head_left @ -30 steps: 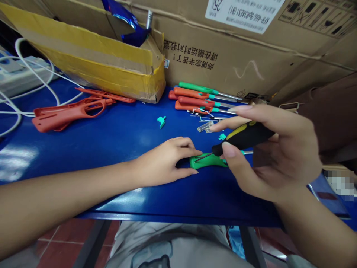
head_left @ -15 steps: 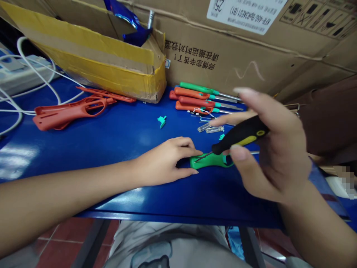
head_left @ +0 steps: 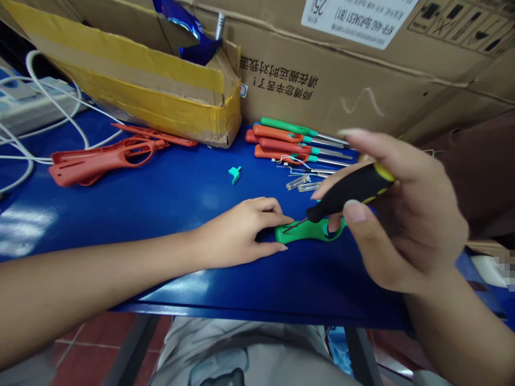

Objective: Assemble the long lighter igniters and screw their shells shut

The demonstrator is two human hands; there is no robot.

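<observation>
A green long-nosed lighter (head_left: pixel 306 232) lies flat on the blue table, its butt end pinched between the thumb and fingers of my left hand (head_left: pixel 241 230). My right hand (head_left: pixel 418 230) holds a black and yellow screwdriver (head_left: pixel 346 193) by its handle, thumb on the near side. The thin shaft slants down to the left, and its tip meets the lighter's butt end. Part of the lighter's front is behind my right hand. Just beyond lie small clear tanks (head_left: pixel 298 183) and thin wired parts (head_left: pixel 295 162).
Several red, orange and green lighters (head_left: pixel 281 146) lie at the back. A small teal part (head_left: pixel 234 174) sits left of them. Red plastic shells (head_left: pixel 96 161) rest at the left, near white cables (head_left: pixel 52 91). A yellow-taped carton (head_left: pixel 161 96) and a large cardboard box (head_left: pixel 281 32) stand behind.
My right hand has shifted slightly right and turned the screwdriver handle, so its yellow markings show differently. The tip stays on the lighter. My left hand has kept its place.
</observation>
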